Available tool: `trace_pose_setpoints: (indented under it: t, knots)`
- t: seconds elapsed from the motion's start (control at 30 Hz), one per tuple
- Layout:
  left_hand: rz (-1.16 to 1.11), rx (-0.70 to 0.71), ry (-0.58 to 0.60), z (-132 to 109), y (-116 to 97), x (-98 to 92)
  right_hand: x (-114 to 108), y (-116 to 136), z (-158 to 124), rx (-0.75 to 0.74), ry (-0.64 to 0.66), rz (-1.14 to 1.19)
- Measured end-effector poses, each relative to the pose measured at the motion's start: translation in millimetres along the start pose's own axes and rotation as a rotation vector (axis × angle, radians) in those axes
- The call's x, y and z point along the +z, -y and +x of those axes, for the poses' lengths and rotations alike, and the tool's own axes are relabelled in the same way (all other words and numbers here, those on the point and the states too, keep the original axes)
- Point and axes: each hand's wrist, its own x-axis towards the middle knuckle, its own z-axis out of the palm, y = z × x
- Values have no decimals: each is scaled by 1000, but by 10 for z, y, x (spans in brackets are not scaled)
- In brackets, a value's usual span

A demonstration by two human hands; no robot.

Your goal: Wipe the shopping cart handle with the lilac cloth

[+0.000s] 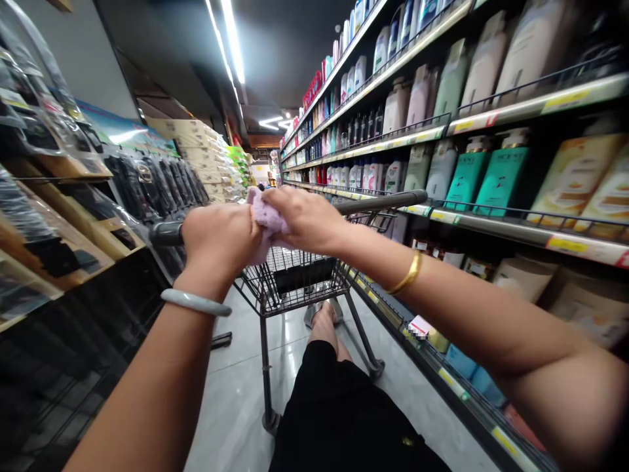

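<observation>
A shopping cart (304,305) with a dark wire basket stands right in front of me. Around the left part of its handlebar (381,202) my left hand (221,239) is closed. Close beside it, my right hand (307,219) presses a bunched pale purple cloth (268,219) against the bar. The cloth hangs down a little below the handle, between the two hands. A pale bangle circles the left wrist and a gold one the right.
Shelves of pump bottles and shampoo (501,174) line the right side. Packaged goods (152,177) hang along the left, with stacked boxes (189,144) farther on. Grey tiled floor (236,400) lies under the cart, and the aisle runs ahead.
</observation>
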Motion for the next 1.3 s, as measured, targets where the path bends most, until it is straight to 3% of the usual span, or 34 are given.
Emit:
trace_pose_setpoints:
  t: [0.1, 0.3, 0.53, 0.73, 0.8, 0.93, 1.03, 1.17, 1.3]
  knots:
    - [21, 11, 2, -8, 84, 20, 44, -14, 62, -38, 14, 55]
    - [66, 1, -60, -34, 168, 68, -285, -470, 85, 61, 245, 300]
    - [-7, -53, -46, -38, 219, 110, -141, -220, -20, -62, 110, 110]
    - [-47, -109, -53, -49, 197, 140, -575, -689, -180, 140, 314, 214]
    - [-68, -161, -63, -34, 134, 156, -552, -663, -177, 178, 287, 161]
    - [-35, -207, -90, -24, 44, 162, -175, -244, -86, 123, 93, 35]
    - [-28, -168, -84, -46, 66, 143, 4, -44, -10, 61, 40, 12]
    - [-66, -120, -69, -67, 117, 128, -170, -287, -22, 36, 140, 92]
    - [-147, -167, -89, -53, 63, 145, -377, -556, -93, 115, 196, 76]
